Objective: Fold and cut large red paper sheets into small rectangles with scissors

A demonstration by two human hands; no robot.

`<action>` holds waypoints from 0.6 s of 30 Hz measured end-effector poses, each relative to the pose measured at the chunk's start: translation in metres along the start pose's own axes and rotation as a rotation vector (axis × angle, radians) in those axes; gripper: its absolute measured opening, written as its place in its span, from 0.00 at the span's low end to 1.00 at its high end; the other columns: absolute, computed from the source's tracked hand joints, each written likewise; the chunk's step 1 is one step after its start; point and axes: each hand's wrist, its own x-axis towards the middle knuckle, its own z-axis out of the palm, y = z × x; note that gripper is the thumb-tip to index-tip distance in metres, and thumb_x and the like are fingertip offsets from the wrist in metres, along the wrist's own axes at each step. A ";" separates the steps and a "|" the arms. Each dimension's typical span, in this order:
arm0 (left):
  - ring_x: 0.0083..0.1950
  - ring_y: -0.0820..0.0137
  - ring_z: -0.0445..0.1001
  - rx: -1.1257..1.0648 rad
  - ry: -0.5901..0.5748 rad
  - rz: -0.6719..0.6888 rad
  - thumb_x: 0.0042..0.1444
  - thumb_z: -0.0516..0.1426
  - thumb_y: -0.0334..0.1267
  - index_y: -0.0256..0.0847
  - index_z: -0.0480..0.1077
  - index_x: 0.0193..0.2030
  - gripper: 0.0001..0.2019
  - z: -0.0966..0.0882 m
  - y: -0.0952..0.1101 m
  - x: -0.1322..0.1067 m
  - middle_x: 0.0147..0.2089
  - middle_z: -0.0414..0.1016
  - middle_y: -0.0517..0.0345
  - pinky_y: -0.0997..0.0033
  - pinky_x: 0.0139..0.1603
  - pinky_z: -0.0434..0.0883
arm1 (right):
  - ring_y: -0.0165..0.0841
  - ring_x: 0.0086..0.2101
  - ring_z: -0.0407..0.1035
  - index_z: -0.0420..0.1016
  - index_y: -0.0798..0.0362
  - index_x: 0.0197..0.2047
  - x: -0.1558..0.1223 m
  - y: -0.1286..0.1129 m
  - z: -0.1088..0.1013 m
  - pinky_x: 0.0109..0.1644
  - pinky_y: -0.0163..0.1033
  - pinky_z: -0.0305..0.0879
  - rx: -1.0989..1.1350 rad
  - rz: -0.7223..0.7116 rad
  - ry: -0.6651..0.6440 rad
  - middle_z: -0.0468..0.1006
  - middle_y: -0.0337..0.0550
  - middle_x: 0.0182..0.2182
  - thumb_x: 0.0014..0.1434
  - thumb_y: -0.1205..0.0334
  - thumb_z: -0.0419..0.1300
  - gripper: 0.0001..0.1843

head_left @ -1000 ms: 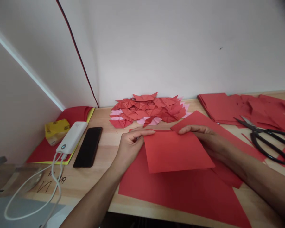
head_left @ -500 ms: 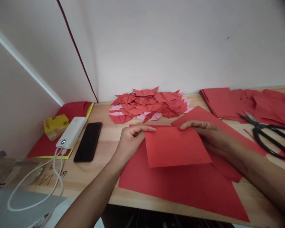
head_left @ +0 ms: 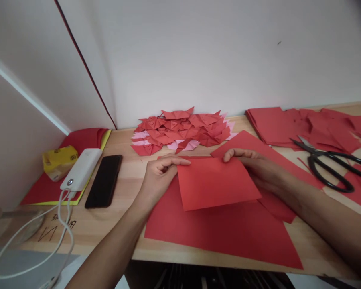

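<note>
A red sheet of paper (head_left: 216, 184), roughly rectangular, is held up between both hands above the table. My left hand (head_left: 161, 176) pinches its upper left corner between thumb and forefinger. At the upper right, my right hand (head_left: 252, 166) grips the edge with the fingertips on top; the rest of its fingers are partly hidden behind the paper. Beneath lies a large red sheet (head_left: 228, 237), spread flat on the wooden table (head_left: 129, 241). Another red piece (head_left: 279, 208) rests under my right wrist.
Folded red and pink paper pieces (head_left: 180, 130) are heaped against the wall. Black-handled scissors (head_left: 327, 162) lie at the right by a stack of red paper (head_left: 267, 126). At the left are a phone (head_left: 104, 180), a white power bank (head_left: 82, 170) with cables and a yellow packet (head_left: 60, 162).
The view has shifted slightly, so most things on the table appear further left. Both hands keep their hold on the red sheet, which is in nearly the same pose.
</note>
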 end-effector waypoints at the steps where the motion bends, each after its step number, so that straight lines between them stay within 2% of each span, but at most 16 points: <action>1: 0.43 0.69 0.76 0.011 0.002 0.004 0.56 0.56 0.29 0.45 0.81 0.34 0.12 0.000 0.000 0.000 0.38 0.81 0.58 0.69 0.49 0.70 | 0.31 0.27 0.74 0.76 0.50 0.31 0.000 0.001 -0.001 0.30 0.34 0.67 -0.001 -0.008 -0.020 0.81 0.38 0.30 0.51 0.57 0.68 0.07; 5: 0.43 0.68 0.76 0.004 0.005 -0.020 0.57 0.56 0.31 0.45 0.81 0.33 0.11 0.000 -0.004 0.000 0.38 0.81 0.57 0.68 0.49 0.70 | 0.29 0.28 0.73 0.75 0.50 0.31 0.000 0.001 -0.001 0.30 0.32 0.66 -0.015 -0.039 -0.072 0.80 0.38 0.30 0.54 0.56 0.67 0.08; 13: 0.41 0.70 0.76 -0.035 -0.009 -0.046 0.56 0.56 0.29 0.43 0.81 0.32 0.11 0.001 -0.008 0.003 0.37 0.81 0.59 0.72 0.44 0.69 | 0.30 0.29 0.73 0.75 0.51 0.33 -0.001 0.003 -0.003 0.32 0.34 0.66 -0.090 -0.089 -0.053 0.80 0.40 0.32 0.54 0.54 0.67 0.10; 18: 0.41 0.70 0.76 -0.033 -0.031 -0.033 0.55 0.55 0.28 0.43 0.81 0.32 0.12 -0.001 -0.008 0.002 0.37 0.81 0.59 0.72 0.45 0.69 | 0.31 0.29 0.73 0.75 0.51 0.32 0.000 0.004 -0.005 0.31 0.34 0.65 -0.100 -0.101 -0.067 0.80 0.41 0.32 0.55 0.56 0.66 0.08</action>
